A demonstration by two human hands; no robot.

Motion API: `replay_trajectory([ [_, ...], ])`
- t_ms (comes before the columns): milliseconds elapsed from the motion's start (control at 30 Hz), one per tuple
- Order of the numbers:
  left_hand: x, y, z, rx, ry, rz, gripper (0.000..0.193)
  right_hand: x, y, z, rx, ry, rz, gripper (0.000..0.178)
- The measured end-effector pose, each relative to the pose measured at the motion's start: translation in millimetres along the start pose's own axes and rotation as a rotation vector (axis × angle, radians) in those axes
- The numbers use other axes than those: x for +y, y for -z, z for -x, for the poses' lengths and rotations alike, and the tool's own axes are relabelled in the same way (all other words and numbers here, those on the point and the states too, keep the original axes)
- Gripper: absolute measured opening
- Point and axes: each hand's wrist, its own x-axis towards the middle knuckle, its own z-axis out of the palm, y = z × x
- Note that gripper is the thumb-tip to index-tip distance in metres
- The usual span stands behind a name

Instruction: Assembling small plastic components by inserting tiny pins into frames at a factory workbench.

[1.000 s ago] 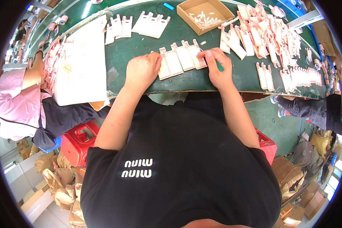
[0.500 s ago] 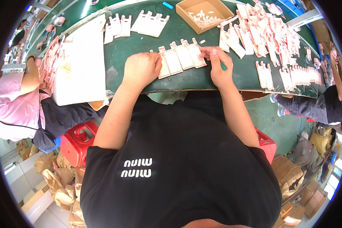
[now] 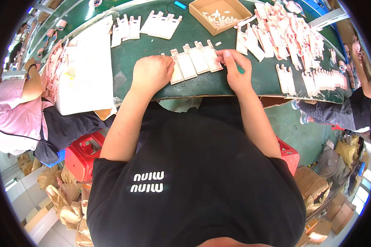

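A short row of overlapping pale cards [image 3: 195, 61] with pink edges and hook-like tops lies on the green table in front of me. My left hand [image 3: 153, 74] is closed at the row's left end, its knuckles over the leftmost card; what its fingertips hold is hidden. At the right end, my right hand [image 3: 235, 68] has thumb and forefinger drawn together beside the top of the last card. Anything pinched there is too small to name. A small white piece [image 3: 218, 43] rests on the table just above that card.
An open cardboard box [image 3: 202, 16] of small white pieces stands beyond the row. A large heap of similar cards [image 3: 284, 33] is at right, sorted cards [image 3: 160, 24] at far left. A white sheet [image 3: 86, 70] covers the table's left. Other people sit at both sides.
The picture has shifted very slightly. My right thumb and fingers have moved a little at the last card; my left hand and the row stay as they were.
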Motion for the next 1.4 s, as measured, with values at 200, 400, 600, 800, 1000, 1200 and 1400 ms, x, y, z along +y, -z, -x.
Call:
replay_trajectory([
  [200,1.6,3.3,1.8,0.013,-0.028,0.049,0.026,1.2,0.9,-0.8,-0.009,0.016,0.016,0.028],
  [400,0.6,3.4,2.3,0.052,0.012,0.11,0.018,3.3,2.4,1.1,0.016,-0.058,-0.045,0.029],
  [600,4.6,9.8,-3.8,0.058,0.027,0.141,0.023,-0.2,6.5,1.8,0.001,-0.011,-0.057,0.026],
  [800,33.9,2.5,-34.9,0.104,-0.079,0.237,0.02,-4.9,2.4,0.7,0.035,-0.132,-0.157,0.022],
  [1000,56.0,-6.3,-64.3,-0.056,-0.157,0.071,0.019,3.4,-2.1,0.1,0.087,-0.111,-0.04,0.011],
  [1200,58.8,-16.3,-71.9,-0.057,-0.206,0.052,0.019,11.6,2.5,-0.8,0.032,0.095,0.092,0.008],
  [1400,59.8,-15.3,-70.0,-0.051,-0.18,0.04,0.017,6.4,2.1,0.7,0.048,-0.037,-0.021,0.007],
])
